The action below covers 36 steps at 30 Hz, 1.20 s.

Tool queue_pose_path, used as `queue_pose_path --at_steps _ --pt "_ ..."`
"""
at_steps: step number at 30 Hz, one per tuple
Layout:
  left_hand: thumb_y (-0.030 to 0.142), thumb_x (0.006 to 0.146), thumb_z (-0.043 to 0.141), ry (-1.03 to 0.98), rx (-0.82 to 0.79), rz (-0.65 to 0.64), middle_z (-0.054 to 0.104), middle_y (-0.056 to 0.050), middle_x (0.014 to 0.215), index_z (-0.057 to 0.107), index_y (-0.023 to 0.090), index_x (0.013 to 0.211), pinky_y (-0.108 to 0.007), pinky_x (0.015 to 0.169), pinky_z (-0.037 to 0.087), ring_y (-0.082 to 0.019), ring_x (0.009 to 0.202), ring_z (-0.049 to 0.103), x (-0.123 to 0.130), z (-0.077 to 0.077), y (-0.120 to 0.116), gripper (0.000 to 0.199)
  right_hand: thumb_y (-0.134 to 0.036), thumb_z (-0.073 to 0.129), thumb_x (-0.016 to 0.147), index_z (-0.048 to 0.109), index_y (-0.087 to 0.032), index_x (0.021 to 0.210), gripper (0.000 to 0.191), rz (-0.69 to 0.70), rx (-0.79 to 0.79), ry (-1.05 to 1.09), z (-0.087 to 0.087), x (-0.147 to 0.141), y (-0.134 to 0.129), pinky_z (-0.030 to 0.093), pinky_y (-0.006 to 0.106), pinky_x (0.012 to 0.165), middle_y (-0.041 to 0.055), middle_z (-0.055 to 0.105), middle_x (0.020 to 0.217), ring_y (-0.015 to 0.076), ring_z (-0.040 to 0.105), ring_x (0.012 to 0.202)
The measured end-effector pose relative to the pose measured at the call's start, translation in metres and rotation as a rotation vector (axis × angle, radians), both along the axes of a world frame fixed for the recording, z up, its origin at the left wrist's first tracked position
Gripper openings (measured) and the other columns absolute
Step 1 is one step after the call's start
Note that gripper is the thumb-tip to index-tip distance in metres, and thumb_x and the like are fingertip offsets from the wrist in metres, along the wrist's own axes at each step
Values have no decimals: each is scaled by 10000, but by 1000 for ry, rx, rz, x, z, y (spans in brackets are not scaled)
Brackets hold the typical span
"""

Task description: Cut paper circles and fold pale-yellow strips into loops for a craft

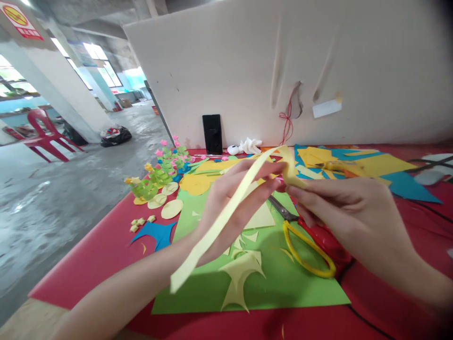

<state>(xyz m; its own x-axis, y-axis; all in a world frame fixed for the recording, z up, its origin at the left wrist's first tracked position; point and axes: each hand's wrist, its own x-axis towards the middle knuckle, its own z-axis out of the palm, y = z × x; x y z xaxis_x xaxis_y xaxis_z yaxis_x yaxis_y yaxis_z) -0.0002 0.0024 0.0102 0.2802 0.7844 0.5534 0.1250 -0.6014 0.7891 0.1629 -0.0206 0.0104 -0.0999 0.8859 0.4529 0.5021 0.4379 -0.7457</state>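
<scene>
A long pale yellow paper strip (226,212) arches above the table, its free end hanging down across my left wrist. My left hand (237,193) has its fingers closed on the strip near the top of the arch. Facing it, my right hand (347,212) pinches the strip's other end between thumb and fingers. Just below my hands lie scissors (307,250) with yellow-edged handles, partly hidden by my right hand. A green sheet (297,293) underneath carries pale yellow paper offcuts (244,276).
Left on the red tabletop (95,264) are pale discs (172,209), small paper stars (138,223), a blue offcut (155,233) and paper flowers (152,182). A black phone (212,134) leans on the white board (226,61). At right, a glue gun (339,166) rests on blue sheets (414,186).
</scene>
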Motion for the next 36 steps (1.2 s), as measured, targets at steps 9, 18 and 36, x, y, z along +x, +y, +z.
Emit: queue_pose_path --at_steps 9,18,36 --pt "187 754 669 -30 82 -98 673 -18 865 726 198 867 -209 784 487 -116 834 604 -2 -7 6 127 -238 491 835 372 -174 445 412 79 133 -142 1 -2 -5 212 220 341 -59 307 393 51 299 348" --pt "215 739 687 -232 -168 -123 645 33 721 734 253 738 -186 663 489 -83 717 587 0 -9 5 60 -259 588 787 592 -199 607 190 218 -191 182 4 -3 0 278 156 353 -67 449 461 58 378 410" --pt "204 855 515 190 33 -155 541 9 591 544 137 598 -205 570 379 -69 572 476 -2 4 1 267 -231 640 773 650 -257 690 87 202 -130 225 5 5 0 450 125 490 -61 658 649 73 579 565"
